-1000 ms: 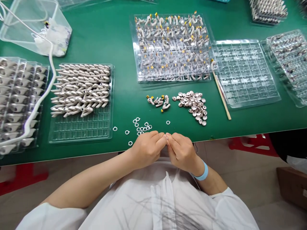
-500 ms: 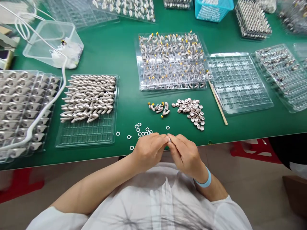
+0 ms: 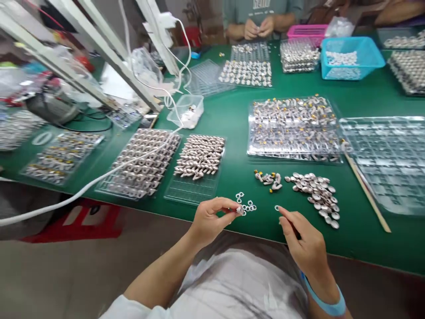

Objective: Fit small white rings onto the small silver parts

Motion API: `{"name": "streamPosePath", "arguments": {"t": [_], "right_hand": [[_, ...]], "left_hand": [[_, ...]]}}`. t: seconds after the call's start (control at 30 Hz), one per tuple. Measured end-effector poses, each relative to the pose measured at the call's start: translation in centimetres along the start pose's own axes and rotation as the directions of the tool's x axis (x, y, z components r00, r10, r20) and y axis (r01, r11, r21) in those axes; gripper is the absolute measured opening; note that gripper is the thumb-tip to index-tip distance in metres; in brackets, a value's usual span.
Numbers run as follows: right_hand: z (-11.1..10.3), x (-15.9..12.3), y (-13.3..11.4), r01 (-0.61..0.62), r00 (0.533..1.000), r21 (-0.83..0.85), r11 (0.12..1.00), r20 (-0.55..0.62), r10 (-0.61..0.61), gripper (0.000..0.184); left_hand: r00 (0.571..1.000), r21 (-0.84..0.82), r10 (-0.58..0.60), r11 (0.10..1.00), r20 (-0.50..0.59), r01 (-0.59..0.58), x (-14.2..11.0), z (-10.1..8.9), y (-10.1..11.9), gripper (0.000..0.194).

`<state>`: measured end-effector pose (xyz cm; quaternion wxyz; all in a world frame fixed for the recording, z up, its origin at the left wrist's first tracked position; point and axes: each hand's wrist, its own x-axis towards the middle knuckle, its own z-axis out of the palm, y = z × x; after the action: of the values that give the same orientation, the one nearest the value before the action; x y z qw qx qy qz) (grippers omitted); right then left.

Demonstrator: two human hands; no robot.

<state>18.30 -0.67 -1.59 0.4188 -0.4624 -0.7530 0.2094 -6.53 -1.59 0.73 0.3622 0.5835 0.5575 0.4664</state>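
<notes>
My left hand (image 3: 212,220) is closed, pinching a small whitish earbud-like part (image 3: 239,210) between thumb and index finger, just above the table edge. The part's exact shape is mostly hidden by the fingertips. My right hand (image 3: 307,241), wearing a light blue wristband, has its index fingertip touching a small white ring (image 3: 276,208) on the table. Its thumb is apart from that finger. Several similar white rings (image 3: 249,208) lie beside my left fingertips. Beyond are a few stem-shaped pieces with yellow tabs (image 3: 275,182) and a pile of metallic round caps (image 3: 320,195).
A filled clear tray (image 3: 294,153) lies ahead, with an empty-looking tray (image 3: 385,164) and a wooden stick (image 3: 368,193) to the right. Trays of beige shells (image 3: 199,155) stand left. A white cable (image 3: 99,178) crosses there. A co-worker's hands (image 3: 258,29) are across the table.
My hands have come apart; the left keeps a small part and the right has reached to a loose ring. The view has swung up and left, showing the far side.
</notes>
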Motion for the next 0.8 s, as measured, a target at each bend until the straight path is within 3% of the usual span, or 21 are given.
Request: {"name": "streamPosePath", "arguments": {"t": [0.07, 0.17, 0.23, 0.3, 0.47, 0.8], "right_hand": [[0.3, 0.2, 0.5, 0.036, 0.999, -0.012, 0.999, -0.003, -0.036, 0.035], [0.3, 0.2, 0.8, 0.05, 0.999, -0.002, 0.999, 0.022, -0.05, 0.038], [0.3, 0.2, 0.7, 0.042, 0.999, 0.005, 0.999, 0.033, -0.042, 0.039], [0.2, 0.2, 0.7, 0.051, 0.998, 0.008, 0.999, 0.032, -0.051, 0.039], [0.1, 0.0, 0.8, 0.093, 0.995, -0.001, 0.996, 0.048, -0.093, 0.038], [0.2, -0.2, 0.8, 0.091, 0.994, 0.028, 0.995, 0.066, -0.092, 0.04]], "left_hand": [[0.992, 0.167, -0.059, 0.983, -0.115, 0.078, 0.1, -2.5, -0.6, 0.01], [0.93, 0.379, -0.127, 0.888, -0.346, 0.262, 0.4, -6.3, -1.6, 0.013], [0.91, 0.462, -0.131, 0.828, -0.393, 0.318, 0.8, -8.1, -2.2, 0.013], [0.921, 0.54, -0.089, 0.787, -0.38, 0.299, 1.2, -8.9, -2.5, 0.013], [0.957, 0.672, 0.009, 0.714, -0.289, 0.196, 2.5, -8.7, -2.9, 0.02], [0.975, 0.778, -0.137, 0.587, -0.174, 0.222, 4.9, -7.8, -2.7, 0.02]]}}
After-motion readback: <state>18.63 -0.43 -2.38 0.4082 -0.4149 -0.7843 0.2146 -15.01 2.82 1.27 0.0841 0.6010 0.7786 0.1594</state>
